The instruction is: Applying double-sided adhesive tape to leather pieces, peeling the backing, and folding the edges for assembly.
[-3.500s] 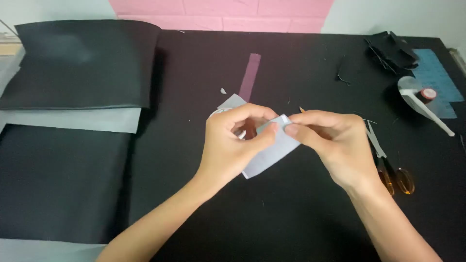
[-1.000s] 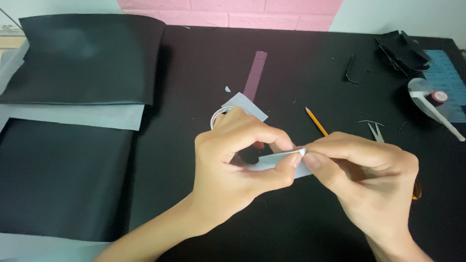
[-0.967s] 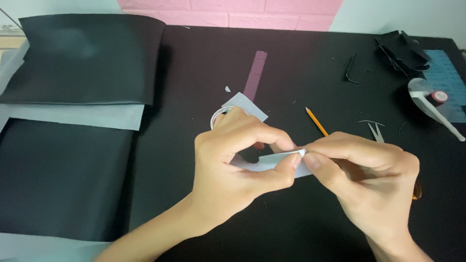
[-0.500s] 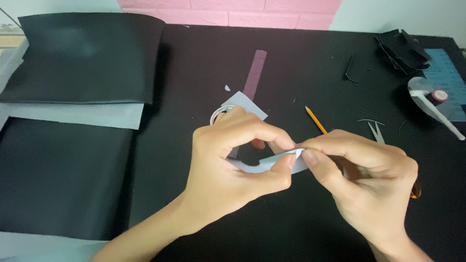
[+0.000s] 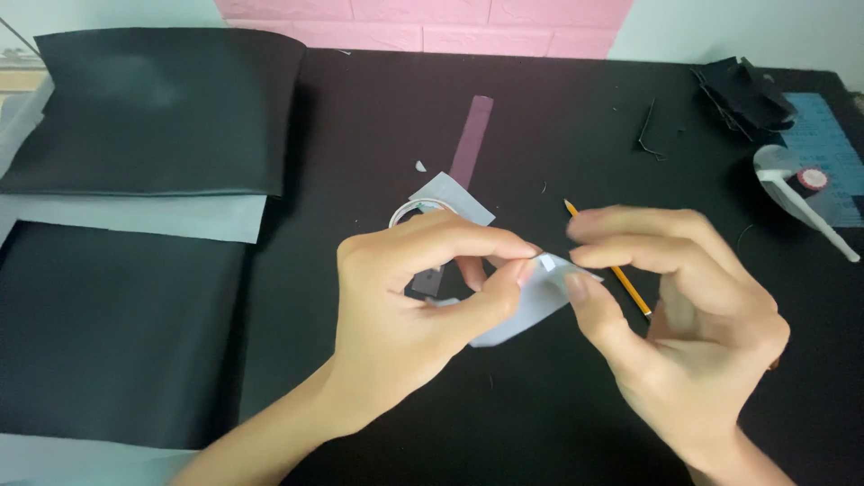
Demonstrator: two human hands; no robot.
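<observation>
A small pale grey-blue paper piece (image 5: 531,306) hangs just above the black table, pinched at its upper corner between thumb and forefinger of my left hand (image 5: 414,306). My right hand (image 5: 675,333) is right beside it, thumb tip touching the paper's right edge, its other fingers spread and slightly blurred. Behind my left hand lie a tape roll (image 5: 407,212), another pale paper scrap (image 5: 454,198) and a long mauve strip (image 5: 471,140). An orange pencil (image 5: 621,274) lies under my right fingers.
Black sheets (image 5: 153,108) backed with pale paper are stacked at the left. At the far right are a heap of black offcuts (image 5: 742,94), a blue cutting mat (image 5: 828,148) and a clear tape dispenser (image 5: 801,193). A pink brick wall (image 5: 423,22) runs along the back.
My right fingers have come off the paper's corner and spread apart; before, both hands were pinching it together. My left hand still holds the paper.
</observation>
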